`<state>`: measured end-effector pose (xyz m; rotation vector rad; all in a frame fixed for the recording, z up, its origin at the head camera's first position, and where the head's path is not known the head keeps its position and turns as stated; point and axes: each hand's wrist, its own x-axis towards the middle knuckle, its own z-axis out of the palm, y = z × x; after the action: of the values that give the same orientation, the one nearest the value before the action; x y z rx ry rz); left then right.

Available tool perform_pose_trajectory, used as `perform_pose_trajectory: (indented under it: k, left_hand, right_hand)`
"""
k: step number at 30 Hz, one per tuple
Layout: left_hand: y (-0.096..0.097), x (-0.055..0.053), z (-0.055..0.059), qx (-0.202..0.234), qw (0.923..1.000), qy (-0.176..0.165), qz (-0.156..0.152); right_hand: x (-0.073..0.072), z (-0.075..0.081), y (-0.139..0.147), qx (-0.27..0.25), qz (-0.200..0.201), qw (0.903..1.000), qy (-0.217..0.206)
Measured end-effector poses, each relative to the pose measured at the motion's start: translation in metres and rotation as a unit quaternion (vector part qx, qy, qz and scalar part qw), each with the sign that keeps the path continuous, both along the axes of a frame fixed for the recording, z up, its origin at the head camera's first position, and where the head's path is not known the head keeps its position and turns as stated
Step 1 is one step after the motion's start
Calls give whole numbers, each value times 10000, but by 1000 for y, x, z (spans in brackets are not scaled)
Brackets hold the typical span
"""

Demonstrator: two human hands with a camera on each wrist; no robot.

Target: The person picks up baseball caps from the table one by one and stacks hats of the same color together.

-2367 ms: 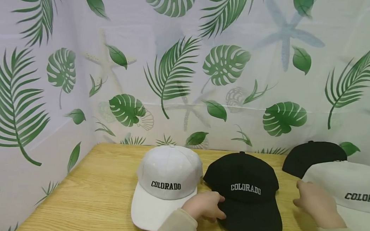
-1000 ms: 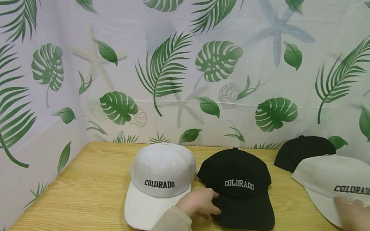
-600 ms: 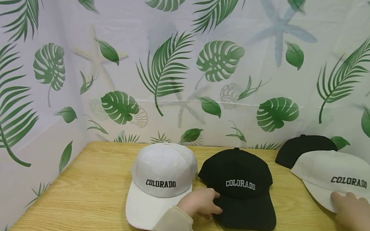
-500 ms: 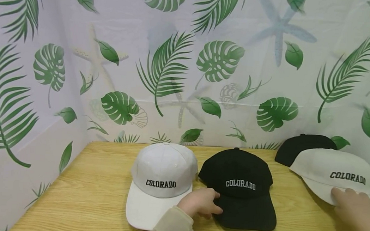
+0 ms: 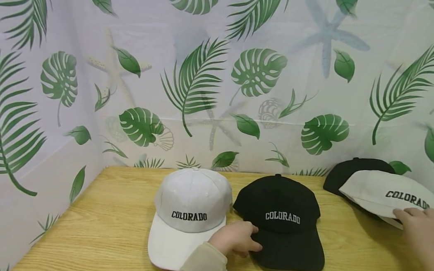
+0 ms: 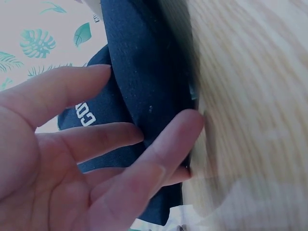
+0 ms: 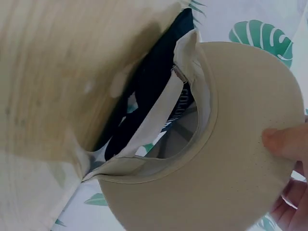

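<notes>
A black baseball cap with white COLORADO lettering lies brim forward at the middle of the table. Touching the left edge of its brim are the loosely extended fingers of my left hand; in the left wrist view the brim stands against the fingertips. My right hand pinches the brim of a cream baseball cap, whose front is tipped up. From the right wrist view, the thumb lies on the underside of the cream brim, and the cap's inside and back strap show.
A white COLORADO cap sits just left of the middle black cap. Behind the cream cap is another black cap, partly covered. All lie on a wooden table, with a leaf-print cloth hanging behind and at the left.
My right hand moved from the cream cap's left side to its brim, then pushed it back and tipped its front up. My left hand stayed at the black brim.
</notes>
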<state>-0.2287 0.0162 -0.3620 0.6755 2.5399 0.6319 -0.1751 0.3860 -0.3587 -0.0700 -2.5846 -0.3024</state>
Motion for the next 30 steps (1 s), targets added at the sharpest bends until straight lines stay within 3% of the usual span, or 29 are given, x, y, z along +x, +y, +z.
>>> perform_pose_trajectory:
  k: [2,5,10,15,17,19,22,28,30]
  left_hand:
    - [0,0,0,12,10000,53,11]
    - [-1,-1,0,-4,10000,82,51]
    - [-1,-2,1,-94,9999,96,106]
    - [-4,0,6,-219,9982,549,92]
    - [-5,1,11,-157,9969,768,66]
    - [-8,2,17,-27,9956,931,43]
    - [-13,4,28,297,9934,1110,-37]
    - [-25,8,49,1180,9859,1184,-57]
    - [-30,9,54,1485,9814,1219,8]
  right_hand:
    - [0,2,-4,59,195,9980,598]
    - [0,8,-10,78,688,9871,1442]
    - [3,25,-27,169,1417,9626,2303]
    - [10,49,-58,202,1923,9426,2722]
    - [14,59,-73,289,2021,9403,2725]
    - [15,65,-88,206,2211,9314,2886]
    - [18,73,-112,99,2425,9190,3108]
    - [18,85,-158,-152,3069,8808,3601]
    - [18,87,-172,-249,3258,8743,3589]
